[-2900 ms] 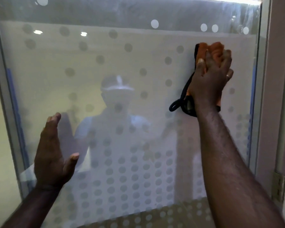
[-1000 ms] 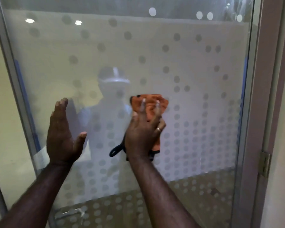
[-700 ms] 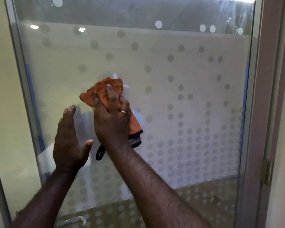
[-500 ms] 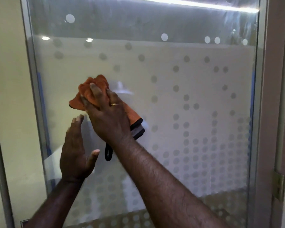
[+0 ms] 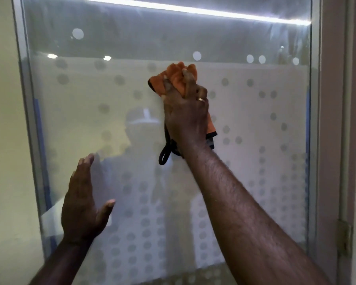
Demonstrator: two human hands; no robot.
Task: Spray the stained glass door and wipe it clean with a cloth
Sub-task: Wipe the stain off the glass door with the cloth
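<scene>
The glass door [image 5: 255, 140] fills the view, frosted with rows of dots and clear along its top band. My right hand [image 5: 185, 116] presses a bunched orange cloth [image 5: 174, 78] with a black edge and hanging loop against the glass, above centre, near the top of the frosted area. My left hand [image 5: 81, 200] is flat and spread, fingers up, held against or just in front of the lower left glass with nothing in it. No spray bottle is in view.
A metal frame [image 5: 26, 120] runs down the door's left side beside a cream wall [image 5: 2, 140]. On the right stand a pale door jamb [image 5: 333, 120] and a brass hinge [image 5: 344, 237]. A light strip and a person's figure reflect in the glass.
My right hand has carried the cloth from the middle left of the glass up and to the right. My left hand has stayed spread at the lower left.
</scene>
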